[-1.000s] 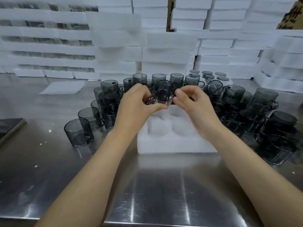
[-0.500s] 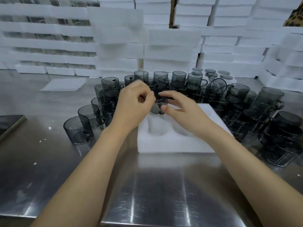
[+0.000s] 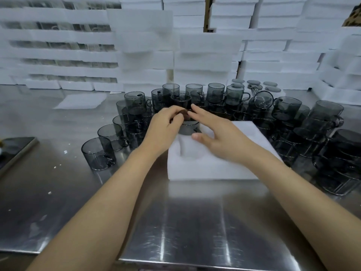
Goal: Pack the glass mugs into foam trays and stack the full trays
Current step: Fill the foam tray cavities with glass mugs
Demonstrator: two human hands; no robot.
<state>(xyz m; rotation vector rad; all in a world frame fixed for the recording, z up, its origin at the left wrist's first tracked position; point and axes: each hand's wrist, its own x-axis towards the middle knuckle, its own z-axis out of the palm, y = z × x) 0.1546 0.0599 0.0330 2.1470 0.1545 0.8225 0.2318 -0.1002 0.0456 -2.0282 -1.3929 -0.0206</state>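
Note:
A white foam tray (image 3: 213,167) with round pockets lies on the steel table in front of me. A smoky grey glass mug (image 3: 189,128) stands partly sunk in the tray's far left pocket. My left hand (image 3: 166,130) pinches the mug's rim from the left. My right hand (image 3: 216,133) hovers over the mug with fingers spread, fingertips at the rim and thumb near its base. Many more grey mugs (image 3: 134,102) crowd round the tray on the left, behind and on the right (image 3: 328,133).
Stacks of white foam trays (image 3: 205,55) form a wall along the table's far side. A loose foam sheet (image 3: 82,100) lies at the back left. A dark flat object (image 3: 13,147) sits at the left edge. Bare steel table (image 3: 195,222) stretches toward me.
The mug went from held in the air between both hands down into the tray's far left pocket. My right hand has loosened and spread its fingers.

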